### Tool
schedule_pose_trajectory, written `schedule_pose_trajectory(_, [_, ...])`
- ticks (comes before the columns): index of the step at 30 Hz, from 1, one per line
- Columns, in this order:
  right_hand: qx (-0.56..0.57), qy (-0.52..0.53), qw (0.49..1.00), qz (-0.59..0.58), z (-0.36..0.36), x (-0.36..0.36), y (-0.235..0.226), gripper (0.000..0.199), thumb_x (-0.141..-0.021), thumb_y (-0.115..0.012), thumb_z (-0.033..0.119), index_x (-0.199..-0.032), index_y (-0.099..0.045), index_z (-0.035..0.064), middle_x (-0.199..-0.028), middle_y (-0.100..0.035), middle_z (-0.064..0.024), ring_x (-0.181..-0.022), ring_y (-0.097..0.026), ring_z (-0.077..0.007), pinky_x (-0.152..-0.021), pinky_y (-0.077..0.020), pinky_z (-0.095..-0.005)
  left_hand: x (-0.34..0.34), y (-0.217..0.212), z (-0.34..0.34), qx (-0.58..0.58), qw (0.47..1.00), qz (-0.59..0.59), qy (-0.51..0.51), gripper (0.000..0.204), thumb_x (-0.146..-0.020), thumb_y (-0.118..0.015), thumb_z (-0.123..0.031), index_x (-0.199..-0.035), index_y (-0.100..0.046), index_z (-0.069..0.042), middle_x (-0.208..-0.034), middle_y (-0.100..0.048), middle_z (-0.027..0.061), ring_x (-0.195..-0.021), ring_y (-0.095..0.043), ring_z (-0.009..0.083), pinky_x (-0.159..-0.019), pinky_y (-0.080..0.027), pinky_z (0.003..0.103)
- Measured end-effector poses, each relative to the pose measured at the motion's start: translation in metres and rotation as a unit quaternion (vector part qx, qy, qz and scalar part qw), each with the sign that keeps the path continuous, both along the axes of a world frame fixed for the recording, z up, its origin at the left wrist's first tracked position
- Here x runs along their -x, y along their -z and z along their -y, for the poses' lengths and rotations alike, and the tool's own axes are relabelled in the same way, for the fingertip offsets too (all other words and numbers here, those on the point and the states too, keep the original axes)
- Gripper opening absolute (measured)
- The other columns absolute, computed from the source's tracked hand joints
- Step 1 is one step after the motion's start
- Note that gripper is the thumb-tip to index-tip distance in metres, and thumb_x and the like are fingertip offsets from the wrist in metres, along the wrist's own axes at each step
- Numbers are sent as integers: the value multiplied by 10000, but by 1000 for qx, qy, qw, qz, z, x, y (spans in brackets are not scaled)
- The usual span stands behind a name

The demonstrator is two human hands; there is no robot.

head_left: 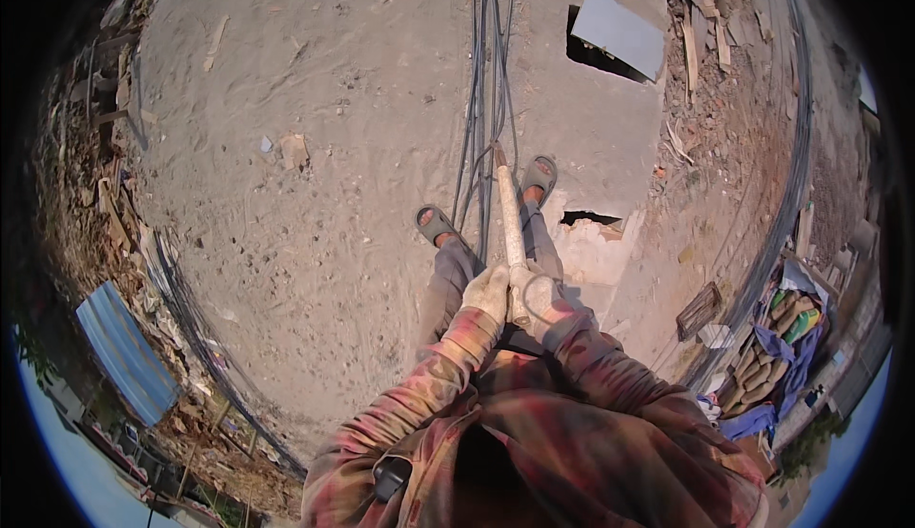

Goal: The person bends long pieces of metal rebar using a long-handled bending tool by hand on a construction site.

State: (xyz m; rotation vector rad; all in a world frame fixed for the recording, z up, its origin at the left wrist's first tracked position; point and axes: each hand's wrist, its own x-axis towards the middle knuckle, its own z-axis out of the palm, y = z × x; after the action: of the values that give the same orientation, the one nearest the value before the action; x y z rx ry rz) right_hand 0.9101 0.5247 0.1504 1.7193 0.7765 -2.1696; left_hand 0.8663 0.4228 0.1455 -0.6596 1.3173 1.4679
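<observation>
Both my hands wear pale, dirty work gloves and are closed around a long, light-coloured pole (pixel 510 213) with a worn, mottled surface. My left hand (pixel 488 292) wraps it from the left near its lower end. Beside it, my right hand (pixel 539 297) grips from the right, and a thin ring or loop lies over that glove. The pole slants away from me between my legs. At its far end, a narrow rusty tip (pixel 499 153) meets a bundle of long, thin dark rods (pixel 487 61); whether it hooks one cannot be made out.
My sandalled feet straddle the rods on dusty ground. Ahead right, a grey sheet (pixel 618 28) partly covers a dark hole; another broken hole (pixel 591 217) lies by my right foot. Rubble lines both sides, with blue corrugated sheet (pixel 127 352) left and piled sacks (pixel 762 375) right.
</observation>
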Motion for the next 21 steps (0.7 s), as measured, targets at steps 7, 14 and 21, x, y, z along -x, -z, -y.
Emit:
schedule_pose_trajectory(7, [145,-17,989,18,-43,20,-29,170,-926,-525,202,-1019,-537,60,-817,-566,-63,-585,-589,-181,-456,-490,-296,23,-14,-17,19,996,43,71,326,-960,-558,-338,-995,-667,-33,-801,-645,2,-645,-565,91,-561,-463,256])
schedule_pose_trajectory(14, [192,223,954,55,1,116,-39,118,-945,-511,126,-1006,-508,26,-829,-536,-50,-647,-570,-167,-544,-520,-287,115,-31,-5,84,988,107,-77,293,-935,-588,-358,-835,-647,-89,-644,-573,-13,-473,-489,112,-452,-397,260])
schedule_pose_trajectory(21, [233,218,946,50,60,190,-31,392,-924,-536,220,-1231,-415,9,-1138,-510,-168,-1086,-570,-310,-908,-523,-473,203,-58,42,189,974,24,119,398,-897,-591,-414,-981,-671,-33,-855,-676,107,-716,-663,242,-617,-560,409])
